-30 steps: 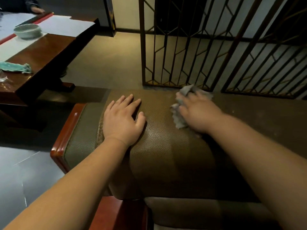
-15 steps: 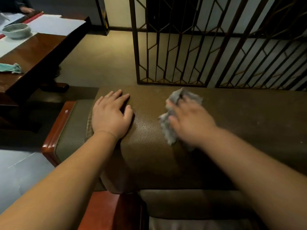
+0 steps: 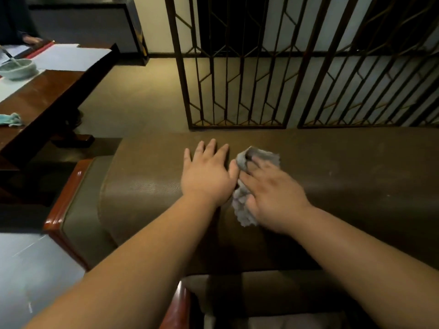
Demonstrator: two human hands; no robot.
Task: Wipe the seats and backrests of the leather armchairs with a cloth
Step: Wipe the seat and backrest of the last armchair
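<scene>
Two bare forearms reach forward from the bottom of the view onto the rounded top of a brown leather armchair backrest point(image 3: 332, 181); the left hand point(image 3: 207, 176) lies flat on the leather, fingers straight and slightly spread, its grip open and holding nothing; just beside it, touching at the thumb, the right hand point(image 3: 273, 193) presses a crumpled grey cloth point(image 3: 242, 210) against the backrest, fingers spread over the cloth, which sticks out above and below the hand; the right hand is blurred; to the left, a polished wooden armrest point(image 3: 63, 198) edges the chair; beyond it stands a dark wooden table point(image 3: 47, 91) carrying a teal rag point(image 3: 11, 119), a pale bowl point(image 3: 17, 68) and white sheets; farther back, beige carpet point(image 3: 142, 91) leads to a dark metal lattice screen point(image 3: 237, 67).
</scene>
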